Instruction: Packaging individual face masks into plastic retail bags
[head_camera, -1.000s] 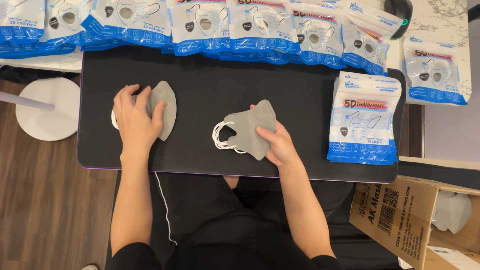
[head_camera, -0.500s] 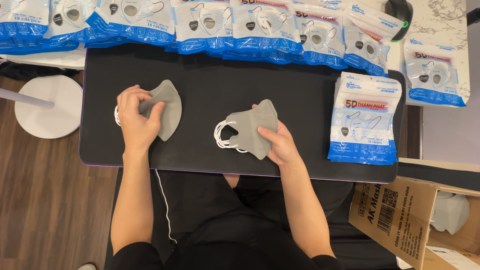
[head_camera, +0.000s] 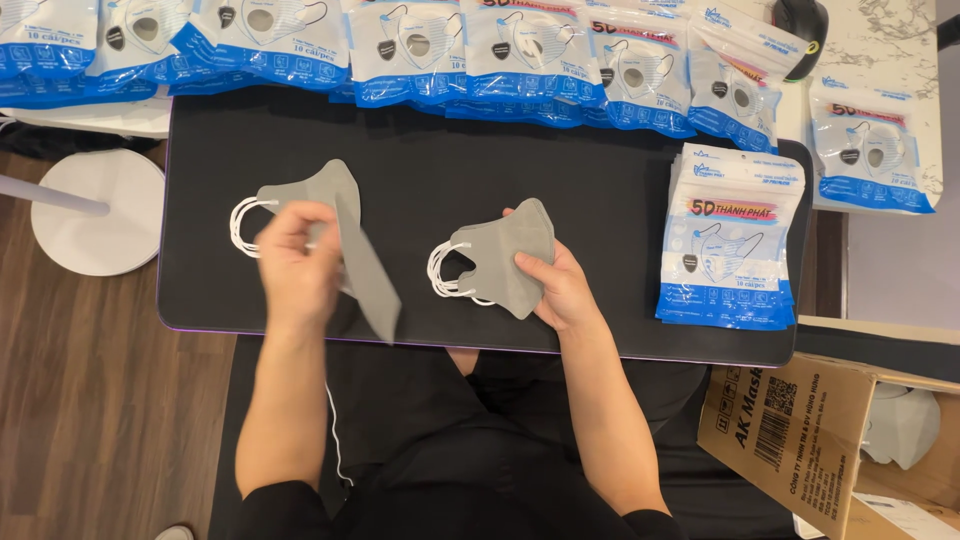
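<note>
My left hand (head_camera: 295, 265) is lifted over the black mat (head_camera: 450, 160) and pinches one grey face mask (head_camera: 368, 270), which hangs tilted toward the near edge. Behind it a small pile of grey masks (head_camera: 310, 190) with white ear loops lies on the mat. My right hand (head_camera: 560, 290) holds a second stack of grey masks (head_camera: 500, 262) by its right edge, their white loops pointing left.
Blue-and-white packets of masks (head_camera: 520, 50) line the far edge of the mat. A stack of the same packets (head_camera: 735, 240) sits at the right end. An open cardboard box (head_camera: 800, 430) stands lower right, a white round stool (head_camera: 95, 210) at the left.
My left hand has lifted a single grey mask off the left pile and drawn it right and toward me. My right hand has stayed on its stack.
</note>
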